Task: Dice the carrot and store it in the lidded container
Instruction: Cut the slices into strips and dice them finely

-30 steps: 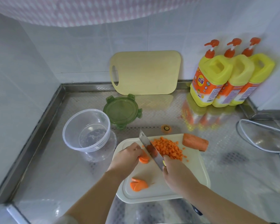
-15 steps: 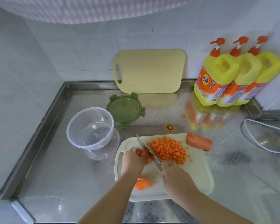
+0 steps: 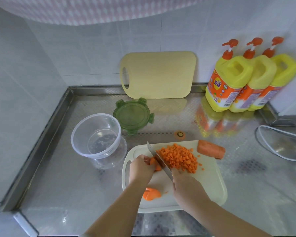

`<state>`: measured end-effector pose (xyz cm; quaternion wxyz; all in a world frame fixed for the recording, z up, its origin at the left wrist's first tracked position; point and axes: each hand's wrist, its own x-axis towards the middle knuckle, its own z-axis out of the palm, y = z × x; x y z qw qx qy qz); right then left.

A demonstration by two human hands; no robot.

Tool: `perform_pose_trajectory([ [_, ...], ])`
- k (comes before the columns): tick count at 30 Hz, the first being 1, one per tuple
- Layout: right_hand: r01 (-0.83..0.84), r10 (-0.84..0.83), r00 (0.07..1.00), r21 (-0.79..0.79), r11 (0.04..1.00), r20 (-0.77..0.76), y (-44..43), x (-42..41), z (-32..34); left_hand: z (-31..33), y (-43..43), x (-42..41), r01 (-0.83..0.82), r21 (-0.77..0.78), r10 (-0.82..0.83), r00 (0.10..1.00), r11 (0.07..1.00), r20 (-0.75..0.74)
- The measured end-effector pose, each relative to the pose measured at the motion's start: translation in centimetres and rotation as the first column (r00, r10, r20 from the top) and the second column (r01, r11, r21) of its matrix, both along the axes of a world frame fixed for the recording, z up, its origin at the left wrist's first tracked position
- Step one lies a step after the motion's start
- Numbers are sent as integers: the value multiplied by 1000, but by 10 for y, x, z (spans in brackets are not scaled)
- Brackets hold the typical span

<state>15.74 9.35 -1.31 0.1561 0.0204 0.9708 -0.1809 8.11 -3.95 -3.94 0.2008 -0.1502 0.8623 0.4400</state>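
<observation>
Countertop point(image 3: 72, 182), carrot point(image 3: 152, 161) under left grip point(image 3: 140, 167) — knife point(image 3: 158, 159) alongside

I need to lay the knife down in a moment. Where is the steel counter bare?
Bare steel counter lies left of the white cutting board, nearer than the clear round plastic container, and again right of the board, before the three yellow pump bottles. Crowded: behind the board, among container, green round lid and orange carrot stub.

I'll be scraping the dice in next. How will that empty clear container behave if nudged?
The clear container looks thin-walled and empty, so probably light; on the shiny steel counter it would likely slide. Its base is narrower than its rim, so a push near the rim might tip it.
</observation>
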Motion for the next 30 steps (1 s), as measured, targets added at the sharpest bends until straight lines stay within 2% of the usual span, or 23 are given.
perform_pose_trajectory([
  [4, -22, 22, 999, -13, 1000, 34, -3, 2, 0, 0, -1, 0, 3, 5, -3, 1000, 1000, -6],
  [9, -54, 54, 999, 9, 999, 3, 1, -2, 0, 0, 0, -2, 1, 5, -1, 1000, 1000, -3],
  [15, -32, 32, 999, -12, 999, -9, 0, -2, 5, -1, -3, -3, -64, 84, 59, 997, 994, 59],
  [21, 2, -3, 998, -34, 999, -56, -2, -5, 8, -4, -5, -3, -67, 68, 63, 996, 995, 55],
  [30, 0, 0, 1000, -2, 1000, -26, -14, -2, 10, -3, -2, -1, -85, 61, 81, 995, 995, 56],
])
